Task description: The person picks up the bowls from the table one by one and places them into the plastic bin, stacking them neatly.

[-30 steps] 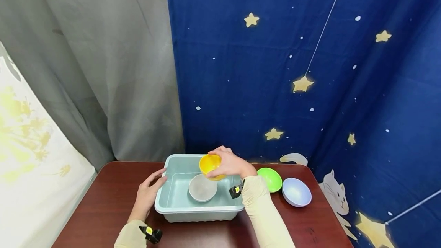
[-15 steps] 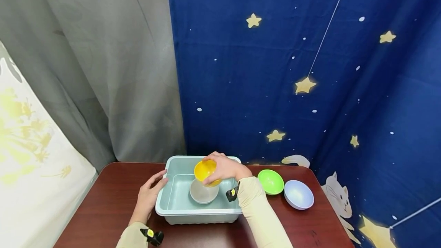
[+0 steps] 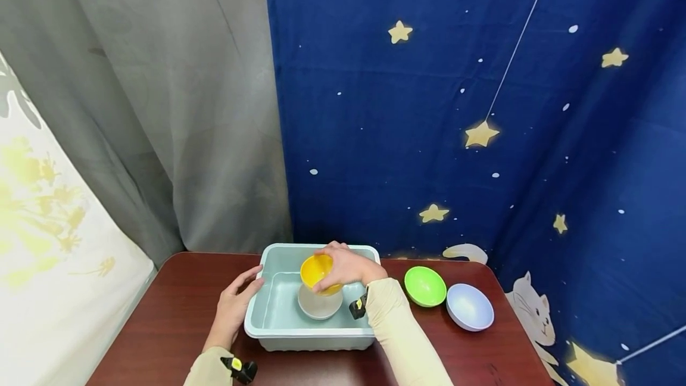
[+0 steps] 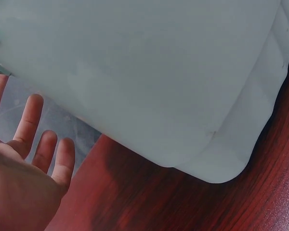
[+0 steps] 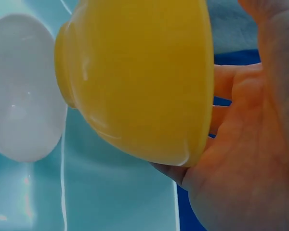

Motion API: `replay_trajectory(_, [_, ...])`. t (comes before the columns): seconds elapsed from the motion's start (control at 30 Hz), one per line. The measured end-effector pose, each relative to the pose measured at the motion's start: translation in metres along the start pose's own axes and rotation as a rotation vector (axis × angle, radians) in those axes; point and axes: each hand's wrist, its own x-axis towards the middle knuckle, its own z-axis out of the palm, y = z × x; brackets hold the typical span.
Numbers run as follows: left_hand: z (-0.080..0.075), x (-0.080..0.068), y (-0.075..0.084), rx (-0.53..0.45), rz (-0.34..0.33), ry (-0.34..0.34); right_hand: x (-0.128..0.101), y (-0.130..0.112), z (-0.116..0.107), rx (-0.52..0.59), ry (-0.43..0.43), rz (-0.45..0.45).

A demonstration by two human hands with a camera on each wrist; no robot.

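The right hand (image 3: 347, 267) is gripping a yellow bowl (image 3: 316, 270) by its rim, fingers curled over the far edge and thumb on the near side; the right wrist view shows the palm (image 5: 250, 144) cupping the bowl (image 5: 139, 82) from the side. The bowl is being held tilted, above the inside of a pale green tub (image 3: 278, 314) and directly over a white bowl (image 3: 320, 304) that is sitting on the tub floor. Whether the two bowls are touching cannot be told. The left hand (image 3: 234, 308) is resting against the tub's left wall with fingers straight and spread, holding nothing; the left wrist view shows the fingers (image 4: 36, 144) beside the tub's outer wall (image 4: 159, 86). The tub is standing on a dark red table (image 3: 161, 326). To the tub's right, a green bowl (image 3: 425, 286) and a light blue bowl (image 3: 470, 307) are sitting just beside each other.
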Motion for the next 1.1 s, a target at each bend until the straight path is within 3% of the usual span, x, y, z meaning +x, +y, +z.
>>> replay_trajectory(0.4, [0.0,0.005,-0.001,-0.02,0.0,0.01,0.009,-0.001,0.006,-0.043,-0.02,-0.008])
replay_trajectory(1.1, [0.003,0.003,0.001,-0.047,-0.005,0.023,0.017,0.011,0.03,-0.02,-0.028,-0.004])
